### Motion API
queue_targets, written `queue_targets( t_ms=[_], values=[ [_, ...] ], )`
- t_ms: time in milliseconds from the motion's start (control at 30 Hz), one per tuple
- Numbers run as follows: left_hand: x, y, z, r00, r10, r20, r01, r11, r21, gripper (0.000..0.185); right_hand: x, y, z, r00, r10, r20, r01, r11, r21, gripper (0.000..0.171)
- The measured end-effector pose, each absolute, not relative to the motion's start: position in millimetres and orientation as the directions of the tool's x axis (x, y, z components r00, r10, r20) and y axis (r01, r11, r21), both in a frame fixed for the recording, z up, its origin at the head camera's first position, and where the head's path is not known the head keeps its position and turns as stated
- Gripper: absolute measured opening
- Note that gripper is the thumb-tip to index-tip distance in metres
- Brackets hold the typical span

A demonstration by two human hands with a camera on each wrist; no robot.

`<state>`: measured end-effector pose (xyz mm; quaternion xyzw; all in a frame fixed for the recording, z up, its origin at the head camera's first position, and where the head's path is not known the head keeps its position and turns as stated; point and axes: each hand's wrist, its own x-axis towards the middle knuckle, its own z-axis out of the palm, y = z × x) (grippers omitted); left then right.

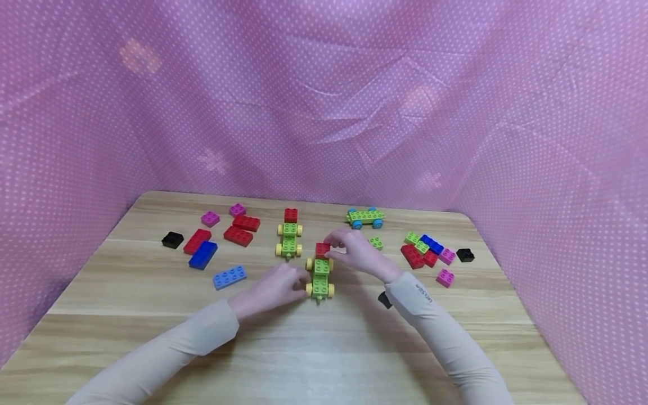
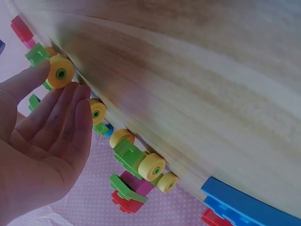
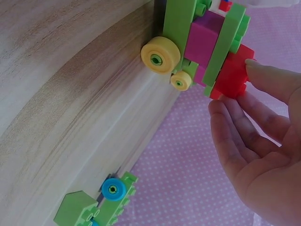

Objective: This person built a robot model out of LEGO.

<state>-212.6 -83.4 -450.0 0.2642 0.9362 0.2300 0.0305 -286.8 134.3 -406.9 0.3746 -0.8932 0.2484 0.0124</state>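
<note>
A green toy car (image 1: 321,277) with yellow wheels stands on the wooden table between both hands. In the right wrist view it carries a pink brick (image 3: 203,40) under a green piece, with a red brick (image 3: 233,70) above that. My right hand (image 1: 356,254) pinches this red brick between thumb and fingers. At the car's near left side is my left hand (image 1: 277,286). The left wrist view has its thumb and fingers around a yellow wheel (image 2: 61,72). Just behind and to the left stands a similar car (image 1: 289,246), also topped with red.
A green base with blue wheels (image 1: 365,217) stands at the back right. Red, blue, pink and black bricks lie at left, among them a light blue brick (image 1: 230,277). More loose bricks cluster at right, with a black piece (image 1: 385,300) beside the right sleeve. Pink dotted cloth (image 1: 324,140) surrounds the table.
</note>
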Motion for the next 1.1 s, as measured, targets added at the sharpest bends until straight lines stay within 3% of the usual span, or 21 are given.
queue_targets(
  t_ms=[600,900,1100],
  values=[
    [-218,-78,-451,-0.859,0.502,0.105,0.493,0.751,0.439,0.021,-284,152,-404,-0.702,-0.669,0.243,-0.696,0.573,-0.434,0.030],
    [-224,-76,-451,-0.854,0.504,0.127,0.504,0.744,0.439,0.016,-276,176,-402,-0.722,-0.656,0.221,-0.679,0.611,-0.406,0.029],
    [-229,-74,-451,-0.857,0.501,0.122,0.500,0.749,0.433,0.016,-268,198,-405,-0.767,-0.618,0.170,-0.619,0.645,-0.447,0.028]
  ],
)
